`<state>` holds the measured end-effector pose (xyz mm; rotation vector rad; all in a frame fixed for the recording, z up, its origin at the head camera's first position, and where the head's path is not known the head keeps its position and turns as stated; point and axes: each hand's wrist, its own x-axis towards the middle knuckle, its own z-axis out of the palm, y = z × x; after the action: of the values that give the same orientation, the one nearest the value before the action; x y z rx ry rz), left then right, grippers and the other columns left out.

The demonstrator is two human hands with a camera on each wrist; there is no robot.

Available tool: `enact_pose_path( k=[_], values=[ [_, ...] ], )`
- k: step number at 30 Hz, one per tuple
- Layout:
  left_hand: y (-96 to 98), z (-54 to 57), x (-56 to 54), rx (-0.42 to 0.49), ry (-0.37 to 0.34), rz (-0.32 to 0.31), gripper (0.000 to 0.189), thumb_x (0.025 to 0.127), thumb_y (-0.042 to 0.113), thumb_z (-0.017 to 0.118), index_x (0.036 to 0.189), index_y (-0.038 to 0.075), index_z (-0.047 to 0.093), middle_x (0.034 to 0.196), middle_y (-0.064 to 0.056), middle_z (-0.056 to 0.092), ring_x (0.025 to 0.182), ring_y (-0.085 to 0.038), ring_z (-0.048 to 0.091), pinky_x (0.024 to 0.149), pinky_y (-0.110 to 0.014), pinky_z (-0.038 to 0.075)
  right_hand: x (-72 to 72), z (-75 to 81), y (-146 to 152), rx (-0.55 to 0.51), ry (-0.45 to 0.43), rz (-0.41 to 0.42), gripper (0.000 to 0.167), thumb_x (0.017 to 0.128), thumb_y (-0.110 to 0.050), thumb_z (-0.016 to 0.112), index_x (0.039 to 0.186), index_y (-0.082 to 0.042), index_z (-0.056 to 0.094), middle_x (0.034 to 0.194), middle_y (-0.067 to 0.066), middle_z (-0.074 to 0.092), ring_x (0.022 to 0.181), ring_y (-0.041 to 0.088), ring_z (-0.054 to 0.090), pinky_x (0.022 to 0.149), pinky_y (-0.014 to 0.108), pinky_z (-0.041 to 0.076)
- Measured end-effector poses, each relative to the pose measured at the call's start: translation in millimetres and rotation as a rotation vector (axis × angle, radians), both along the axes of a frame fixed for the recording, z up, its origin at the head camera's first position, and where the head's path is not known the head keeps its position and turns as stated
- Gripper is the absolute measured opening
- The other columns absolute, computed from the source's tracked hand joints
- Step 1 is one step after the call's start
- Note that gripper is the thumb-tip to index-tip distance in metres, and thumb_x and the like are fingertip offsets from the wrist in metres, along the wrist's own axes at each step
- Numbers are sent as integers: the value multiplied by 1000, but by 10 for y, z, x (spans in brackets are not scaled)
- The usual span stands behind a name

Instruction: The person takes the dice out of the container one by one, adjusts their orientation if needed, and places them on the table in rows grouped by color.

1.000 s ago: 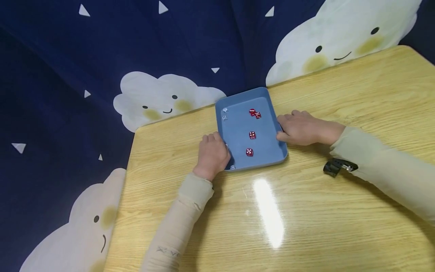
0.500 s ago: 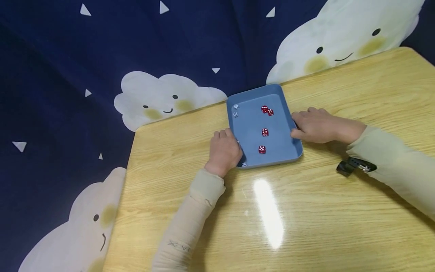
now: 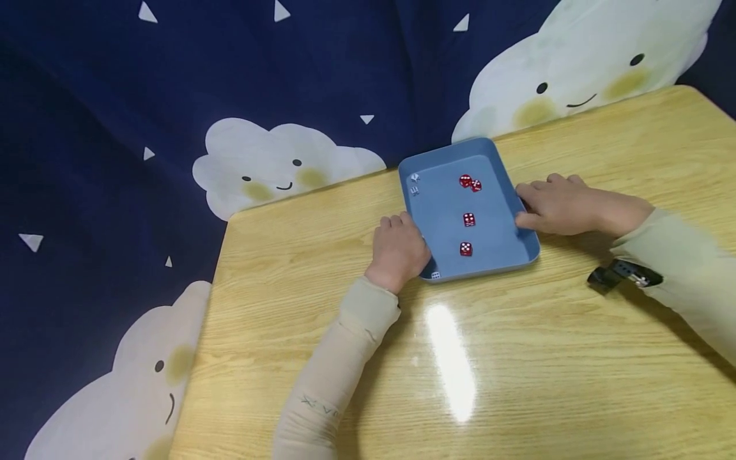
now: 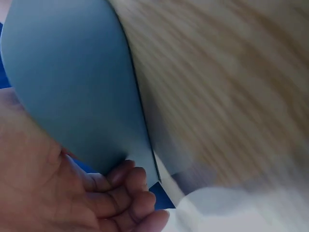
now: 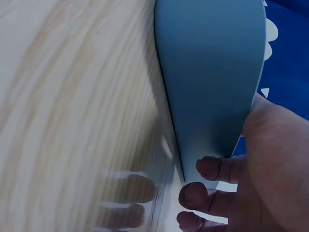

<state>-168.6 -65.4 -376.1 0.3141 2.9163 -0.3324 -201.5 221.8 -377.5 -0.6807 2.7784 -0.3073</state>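
A blue rectangular tray point(image 3: 496, 265) lies on the table near its far edge. Several red dice point(image 3: 468, 220) are spread over its floor, two of them side by side at the back. Along its left side are small whitish dice point(image 3: 414, 190), partly hidden by the wall and my hand. My left hand point(image 3: 398, 252) grips the left wall; in the left wrist view its curled fingers point(image 4: 116, 193) press the outside. My right hand point(image 3: 566, 204) pinches the right wall, with its thumb over the rim and fingers point(image 5: 207, 195) against the outer face in the right wrist view.
The wooden table point(image 3: 276, 306) extends left, right and in front of the tray. A dark blue curtain point(image 3: 322, 64) with white clouds hangs right behind the tray's back edge. A black strap with a small device point(image 3: 623, 275) is on the right sleeve.
Both hands have slid the tray rightward and slightly away along the table's far edge. The dice have moved with it, and their arrangement looks the same.
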Motion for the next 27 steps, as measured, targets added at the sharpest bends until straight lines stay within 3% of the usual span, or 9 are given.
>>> enact_pose_path(
  k=[12, 16, 20, 23, 27],
  values=[
    [-24, 39, -1, 139, -38, -51, 32, 106, 28, 37, 118, 2, 53, 106, -9, 61, 103, -21, 54, 102, -35, 45, -33, -6, 81, -35, -12, -18, 27, 101, -37, 59, 98, -10, 52, 86, 6, 52, 83, 28, 45, 70, 38, 28],
    [-103, 8, -7, 235, -45, -62, 36, 107, 31, 41, 120, -1, 53, 109, -12, 61, 106, -26, 55, 103, -38, 47, -77, 6, 71, 13, -11, -21, 32, 100, -39, 61, 101, -8, 56, 92, 10, 56, 87, 32, 49, 71, 42, 34],
    [-153, -28, -15, 318, -33, -83, 36, 107, 32, 43, 120, 0, 55, 108, -12, 62, 103, -27, 56, 100, -40, 49, -131, 26, 108, 37, -20, -50, 34, 100, -43, 61, 96, -9, 57, 94, 10, 58, 88, 33, 50, 72, 44, 33],
    [-161, -38, -18, 340, -27, -104, 34, 107, 32, 43, 115, 2, 55, 102, -10, 59, 97, -27, 54, 97, -39, 48, -175, 17, 114, -17, 0, -88, 33, 101, -42, 59, 91, -11, 53, 87, 7, 55, 83, 30, 48, 71, 41, 28],
    [-165, -26, -7, 344, -13, -123, 30, 106, 31, 45, 109, 3, 55, 96, -8, 57, 92, -26, 52, 93, -38, 48, -244, 5, 89, -72, 45, -101, 29, 102, -38, 55, 94, -10, 52, 87, 7, 54, 85, 31, 49, 73, 44, 29]
  ],
)
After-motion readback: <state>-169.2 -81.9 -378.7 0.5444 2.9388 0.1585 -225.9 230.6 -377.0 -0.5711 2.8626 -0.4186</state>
